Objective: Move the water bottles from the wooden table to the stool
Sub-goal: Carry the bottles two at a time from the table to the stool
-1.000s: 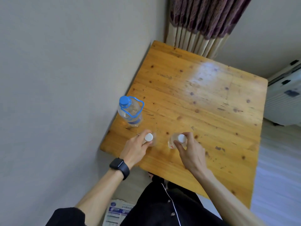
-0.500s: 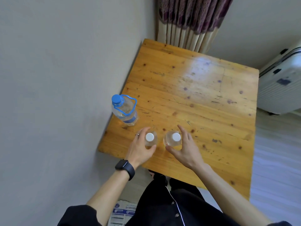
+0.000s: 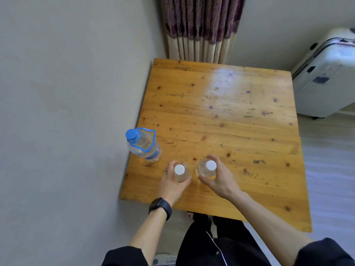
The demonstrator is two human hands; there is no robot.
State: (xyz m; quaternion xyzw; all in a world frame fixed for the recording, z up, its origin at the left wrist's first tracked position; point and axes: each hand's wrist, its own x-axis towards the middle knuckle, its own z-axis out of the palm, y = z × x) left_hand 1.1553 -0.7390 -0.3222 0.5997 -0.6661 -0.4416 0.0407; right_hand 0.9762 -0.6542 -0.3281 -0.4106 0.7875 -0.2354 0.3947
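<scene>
grasp | left hand (image 3: 171,187) wraps left bottle (image 3: 179,169), right hand (image 3: 221,181) wraps right bottle (image 3: 211,166) | tip: hold bodies firmly, lift straight, avoid big bottle (image 3: 144,148)

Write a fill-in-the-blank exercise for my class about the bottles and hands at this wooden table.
1. The large bottle nearest the wall has a ____ cap.
2. The left hand grips the left small bottle, the right hand grips the right small bottle; both caps are ____.
3. The black watch sits on the ____ wrist.
4. In all, ____ bottles show over the wooden table.

Missing words: blue; white; left; three
</scene>
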